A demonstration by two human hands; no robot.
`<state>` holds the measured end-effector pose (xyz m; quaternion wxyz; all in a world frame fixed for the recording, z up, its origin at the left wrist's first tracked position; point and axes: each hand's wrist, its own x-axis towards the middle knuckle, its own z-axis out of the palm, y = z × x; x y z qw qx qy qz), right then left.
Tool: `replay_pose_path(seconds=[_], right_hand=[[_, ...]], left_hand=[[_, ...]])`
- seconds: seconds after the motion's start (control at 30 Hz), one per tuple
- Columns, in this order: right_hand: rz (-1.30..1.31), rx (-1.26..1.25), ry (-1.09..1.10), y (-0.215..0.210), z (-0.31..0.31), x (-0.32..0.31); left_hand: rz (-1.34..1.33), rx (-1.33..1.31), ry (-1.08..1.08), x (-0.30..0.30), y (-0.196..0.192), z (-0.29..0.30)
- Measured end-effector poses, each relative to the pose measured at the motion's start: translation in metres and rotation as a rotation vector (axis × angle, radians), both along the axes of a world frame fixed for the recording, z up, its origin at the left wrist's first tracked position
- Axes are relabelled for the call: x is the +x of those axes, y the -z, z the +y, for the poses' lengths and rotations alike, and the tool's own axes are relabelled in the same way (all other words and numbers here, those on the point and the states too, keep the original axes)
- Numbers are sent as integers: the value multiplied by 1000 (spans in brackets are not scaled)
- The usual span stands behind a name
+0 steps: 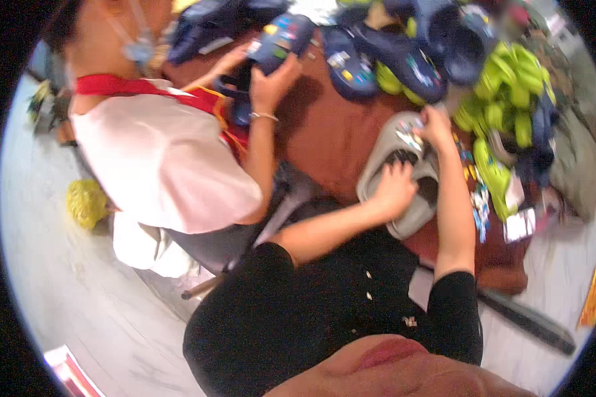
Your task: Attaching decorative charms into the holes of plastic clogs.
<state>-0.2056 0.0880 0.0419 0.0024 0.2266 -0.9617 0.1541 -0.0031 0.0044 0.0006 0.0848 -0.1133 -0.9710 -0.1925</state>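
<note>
A pair of light grey clogs [372, 173] lies before me on the brown cloth, with small colourful charms [409, 137] on the toe of one. My left hand [396, 188] reaches over it, fingers curled into the dark foot opening and gripping the clog. At the toe, beside the charms, my right hand [436, 127] is closed in a pinch; whatever sits between its fingertips is too small and blurred to make out. Loose charms [480, 205] lie in a cluster to the right of the clogs.
Left of me a co-worker in a white top [165, 159] holds a dark blue clog [281, 43]. Navy clogs [351, 69] cover the far side of the brown cloth [318, 132]. Lime green clogs [510, 86] are heaped at right, near a white card [519, 225].
</note>
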Motion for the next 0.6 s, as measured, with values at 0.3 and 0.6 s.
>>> replay_pose_path(seconds=[0.3,0.6], right_hand=[[-146,144,19,-5,-8,7],[-58,191,50,-10,-4,13]], left_hand=[[7,86,15,9,-11,5],[107,74,-1,3,-2,5]])
